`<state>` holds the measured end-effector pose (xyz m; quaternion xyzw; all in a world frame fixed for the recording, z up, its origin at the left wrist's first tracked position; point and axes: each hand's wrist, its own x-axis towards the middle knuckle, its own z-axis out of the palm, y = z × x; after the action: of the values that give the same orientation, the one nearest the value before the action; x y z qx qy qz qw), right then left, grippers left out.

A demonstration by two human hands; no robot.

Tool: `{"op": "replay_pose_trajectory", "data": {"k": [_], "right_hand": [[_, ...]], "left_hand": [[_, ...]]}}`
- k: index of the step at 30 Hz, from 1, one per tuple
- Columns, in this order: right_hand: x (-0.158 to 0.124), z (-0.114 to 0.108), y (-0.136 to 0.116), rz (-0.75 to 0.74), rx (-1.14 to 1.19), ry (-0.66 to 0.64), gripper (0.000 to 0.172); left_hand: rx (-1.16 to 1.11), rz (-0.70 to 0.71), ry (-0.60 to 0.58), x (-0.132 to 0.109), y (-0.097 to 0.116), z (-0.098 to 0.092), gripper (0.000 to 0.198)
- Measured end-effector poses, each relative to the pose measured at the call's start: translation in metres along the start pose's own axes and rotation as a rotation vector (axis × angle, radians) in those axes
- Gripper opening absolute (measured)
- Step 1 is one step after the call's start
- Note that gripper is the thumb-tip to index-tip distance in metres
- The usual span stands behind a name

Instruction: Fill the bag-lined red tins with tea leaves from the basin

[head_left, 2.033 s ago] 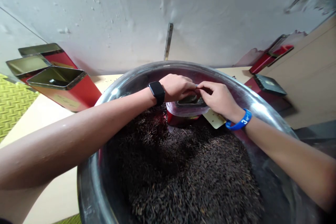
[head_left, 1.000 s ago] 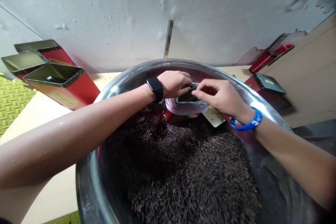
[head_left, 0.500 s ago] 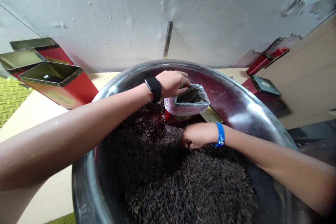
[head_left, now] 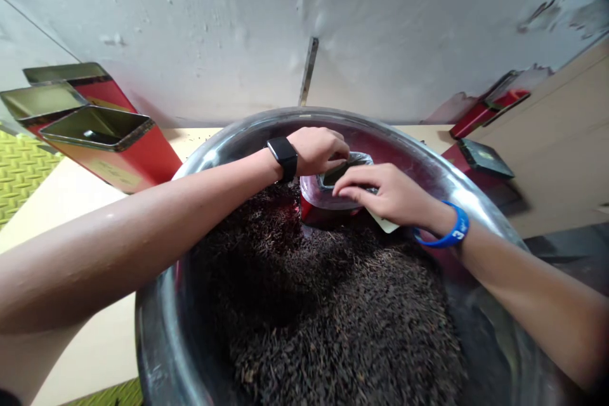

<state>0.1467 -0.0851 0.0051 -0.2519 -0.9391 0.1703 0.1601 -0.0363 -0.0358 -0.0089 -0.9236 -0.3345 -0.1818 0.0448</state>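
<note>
From the head camera I look down into a big steel basin point(head_left: 157, 304) heaped with dark loose tea leaves point(head_left: 333, 311). Everything else I place against that basin.

At the basin's far side a red tin point(head_left: 316, 210) stands sunk in the leaves, with a clear plastic liner bag point(head_left: 320, 193) folded out over its mouth. My left hand point(head_left: 316, 149), black watch point(head_left: 284, 157) on the wrist, reaches across the basin from its left and closes its fingers on the liner's far-left rim, pinching the plastic. My right hand point(head_left: 387, 193), with a blue wristband point(head_left: 450, 231), comes in from the basin's right and lies over the tin's mouth, fingers stretched out flat and touching the liner's near edge; it grips nothing that I can see, though the palm side is hidden. A pale label or card point(head_left: 387, 225) shows just under that hand, against the tin.

Outside the basin, to its left on the light tabletop point(head_left: 90, 216), three open red tins point(head_left: 102, 139) lean together, their gold insides showing. To the basin's right lie more red tins point(head_left: 478, 162), one dark-topped, another against the grey wall point(head_left: 214, 25) behind the basin.
</note>
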Motion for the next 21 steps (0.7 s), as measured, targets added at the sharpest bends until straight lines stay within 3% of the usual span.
{"op": "replay_pose_trajectory", "data": {"k": [2,5,13,21], "right_hand": [[-0.001,0.001,0.012,0.046,-0.114,0.190,0.019],[-0.001,0.007,0.030,0.094,-0.211,0.307,0.018],[-0.001,0.019,0.040,0.174,-0.238,0.346,0.023],[-0.001,0.016,0.038,0.183,-0.224,0.355,0.025]], "left_hand": [[-0.001,-0.002,-0.001,0.001,0.000,0.001,0.026],[-0.004,-0.009,-0.010,0.001,-0.001,0.001,0.025],[0.041,-0.023,-0.009,0.000,0.002,0.005,0.033],[0.096,-0.032,0.004,0.000,0.004,0.007,0.028]]}}
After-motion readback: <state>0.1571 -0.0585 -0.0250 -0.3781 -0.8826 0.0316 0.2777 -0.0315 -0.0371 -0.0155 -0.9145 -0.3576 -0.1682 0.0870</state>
